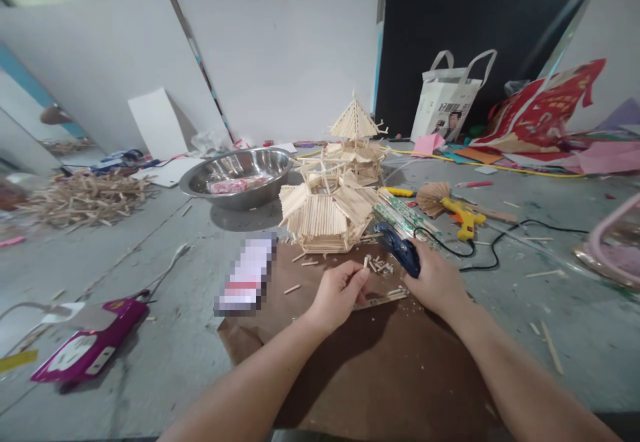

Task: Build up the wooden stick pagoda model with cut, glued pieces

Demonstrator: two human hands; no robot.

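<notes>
My left hand is closed in a pinch on a short wooden stick, whose pale end sticks up from the fingertips. My right hand is wrapped round a dark blue hand tool; its exact kind is hard to make out. Between the hands lies a small heap of cut stick pieces. A few longer sticks lie on the brown sheet just below. Beyond the hands stands a roof-shaped model of pale sticks, with a pointed stick pavilion behind it.
A phone with a blurred screen lies left of the hands. Farther left are a purple power strip and a stick pile. A steel basin stands behind. To the right lie a yellow glue gun and its black cord.
</notes>
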